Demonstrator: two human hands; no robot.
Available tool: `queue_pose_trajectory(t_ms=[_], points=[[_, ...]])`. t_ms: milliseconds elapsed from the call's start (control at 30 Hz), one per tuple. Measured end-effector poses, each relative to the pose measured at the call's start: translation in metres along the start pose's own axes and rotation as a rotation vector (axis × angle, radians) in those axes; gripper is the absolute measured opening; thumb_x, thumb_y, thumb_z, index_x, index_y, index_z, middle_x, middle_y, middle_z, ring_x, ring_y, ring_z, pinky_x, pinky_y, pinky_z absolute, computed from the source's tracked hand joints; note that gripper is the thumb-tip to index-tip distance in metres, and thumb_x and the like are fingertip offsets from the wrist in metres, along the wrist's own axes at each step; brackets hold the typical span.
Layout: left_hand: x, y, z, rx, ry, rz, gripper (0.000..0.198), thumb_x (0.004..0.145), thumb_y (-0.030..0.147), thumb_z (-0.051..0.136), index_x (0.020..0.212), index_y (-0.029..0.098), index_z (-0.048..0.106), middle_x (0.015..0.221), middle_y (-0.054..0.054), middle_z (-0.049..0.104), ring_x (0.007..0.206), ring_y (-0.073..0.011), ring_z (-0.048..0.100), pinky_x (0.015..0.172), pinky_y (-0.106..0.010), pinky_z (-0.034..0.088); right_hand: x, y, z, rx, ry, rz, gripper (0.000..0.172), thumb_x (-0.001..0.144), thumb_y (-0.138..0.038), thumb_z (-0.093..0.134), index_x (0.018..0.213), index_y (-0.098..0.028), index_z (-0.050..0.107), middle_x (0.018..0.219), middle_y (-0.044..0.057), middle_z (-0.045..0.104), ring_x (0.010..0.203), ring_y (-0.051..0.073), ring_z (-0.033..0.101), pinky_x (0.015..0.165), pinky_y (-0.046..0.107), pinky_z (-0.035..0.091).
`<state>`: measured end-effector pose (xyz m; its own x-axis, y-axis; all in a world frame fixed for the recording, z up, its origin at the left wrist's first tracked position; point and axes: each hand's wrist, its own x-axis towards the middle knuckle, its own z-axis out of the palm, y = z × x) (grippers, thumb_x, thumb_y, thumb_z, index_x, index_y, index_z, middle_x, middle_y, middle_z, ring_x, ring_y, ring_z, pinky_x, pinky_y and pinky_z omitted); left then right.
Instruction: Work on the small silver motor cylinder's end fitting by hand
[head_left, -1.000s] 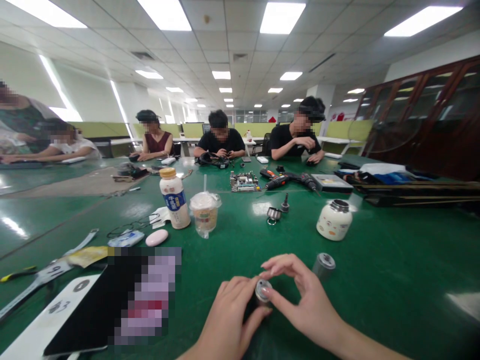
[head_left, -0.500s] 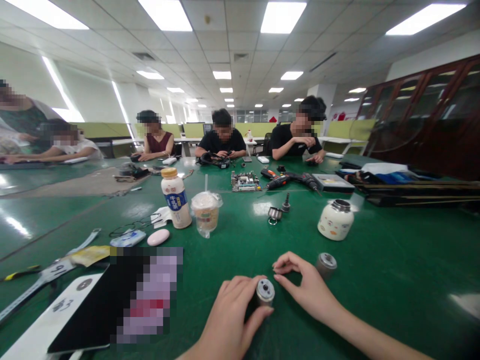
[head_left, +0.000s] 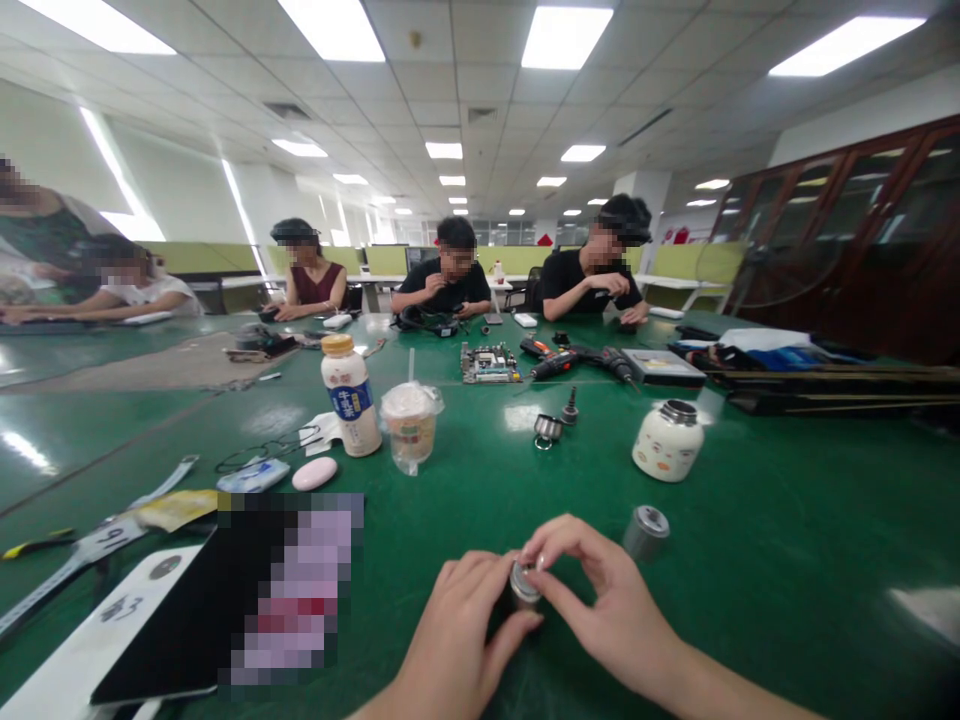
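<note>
My left hand (head_left: 469, 625) is curled around a small metal cylinder (head_left: 524, 592) that stands upright on the green tabletop, its thumb at the near side and fingers at the far side. At the cylinder's top rim, the thumb and forefinger of my right hand (head_left: 600, 585) come together in a pinch. What lies between those fingertips, if anything, is too small to make out, and they hide part of the top. A second, similar metal cylinder (head_left: 646, 534) stands just beyond my right hand.
Ahead stand a cream jar (head_left: 669, 445), a steel lid (head_left: 548, 430), a drink cup (head_left: 409, 432) and a milk tea bottle (head_left: 352, 405). A tablet (head_left: 187, 620) lies at left. Farther off are a circuit board (head_left: 490, 363) and power drills (head_left: 559, 362). Several people sit across the table.
My right hand has moved left onto the top of the cylinder and its fingers have closed into a pinch. My left hand keeps its hold on the cylinder.
</note>
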<state>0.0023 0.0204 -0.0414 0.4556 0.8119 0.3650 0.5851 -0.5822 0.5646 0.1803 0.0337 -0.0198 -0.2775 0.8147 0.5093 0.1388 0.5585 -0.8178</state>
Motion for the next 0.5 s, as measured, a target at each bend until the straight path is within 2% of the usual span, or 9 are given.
queue_pose_trajectory(t_ms=[100,167,233,300,333,400,433,500], points=[[-0.002,-0.001,0.0,-0.015,0.001,-0.005,0.034,0.09,0.022,0.064,0.123,0.024,0.057,0.115,-0.006,0.068,0.104,-0.0261,0.061,0.088,-0.042,0.05,0.0,0.007,-0.001,-0.068,0.099,0.042,0.015,0.081,-0.019,0.072,0.083,-0.022,0.057,0.083,-0.001,0.062,0.074,0.014,0.061,0.073,0.029,0.049],[-0.004,-0.002,0.001,-0.037,0.009,-0.014,0.039,0.09,0.024,0.063,0.128,0.026,0.054,0.117,-0.006,0.068,0.106,-0.0256,0.06,0.09,-0.041,0.05,-0.003,0.011,-0.004,-0.105,0.168,0.079,0.016,0.083,-0.026,0.07,0.088,-0.023,0.055,0.083,-0.002,0.059,0.068,0.013,0.057,0.071,0.029,0.048],[-0.005,-0.003,0.0,-0.068,0.051,-0.031,0.059,0.085,0.027,0.068,0.139,0.028,0.043,0.123,-0.007,0.064,0.111,-0.0264,0.058,0.095,-0.043,0.049,-0.009,0.013,-0.009,-0.101,0.143,0.115,0.011,0.09,-0.03,0.059,0.097,-0.023,0.054,0.088,0.001,0.059,0.076,0.016,0.058,0.078,0.032,0.047],[-0.005,-0.002,-0.003,-0.104,0.113,-0.038,0.076,0.081,0.029,0.072,0.145,0.029,0.033,0.133,-0.009,0.058,0.12,-0.0279,0.054,0.101,-0.046,0.045,-0.014,0.013,-0.013,-0.067,0.017,0.147,0.017,0.093,-0.029,0.051,0.109,-0.023,0.053,0.099,0.005,0.061,0.096,0.021,0.059,0.089,0.037,0.046],[-0.004,-0.001,-0.006,-0.12,0.142,-0.041,0.075,0.081,0.029,0.072,0.145,0.03,0.034,0.137,-0.009,0.054,0.124,-0.0284,0.051,0.104,-0.048,0.043,-0.016,0.011,-0.013,-0.051,-0.062,0.158,0.023,0.092,-0.028,0.051,0.115,-0.022,0.052,0.107,0.007,0.061,0.105,0.022,0.057,0.094,0.039,0.044],[0.0,0.001,-0.011,-0.145,0.171,-0.057,0.053,0.084,0.029,0.067,0.134,0.032,0.05,0.138,-0.008,0.053,0.127,-0.0289,0.048,0.106,-0.051,0.04,-0.018,0.008,-0.013,-0.047,-0.199,0.18,0.039,0.087,-0.024,0.058,0.124,-0.022,0.049,0.119,0.008,0.059,0.115,0.025,0.054,0.101,0.041,0.041],[0.003,0.002,-0.013,-0.155,0.175,-0.075,0.04,0.086,0.029,0.065,0.125,0.032,0.06,0.136,-0.007,0.054,0.127,-0.0292,0.048,0.106,-0.052,0.039,-0.017,0.007,-0.011,-0.066,-0.24,0.193,0.044,0.084,-0.023,0.062,0.126,-0.023,0.049,0.122,0.008,0.059,0.116,0.025,0.054,0.101,0.042,0.041],[0.01,0.005,-0.015,-0.176,0.175,-0.113,0.022,0.085,0.03,0.065,0.106,0.033,0.071,0.131,-0.006,0.058,0.126,-0.03,0.048,0.106,-0.054,0.038,-0.015,0.005,-0.007,-0.117,-0.269,0.219,0.042,0.082,-0.022,0.066,0.122,-0.024,0.054,0.118,0.006,0.062,0.11,0.025,0.058,0.098,0.04,0.043]])
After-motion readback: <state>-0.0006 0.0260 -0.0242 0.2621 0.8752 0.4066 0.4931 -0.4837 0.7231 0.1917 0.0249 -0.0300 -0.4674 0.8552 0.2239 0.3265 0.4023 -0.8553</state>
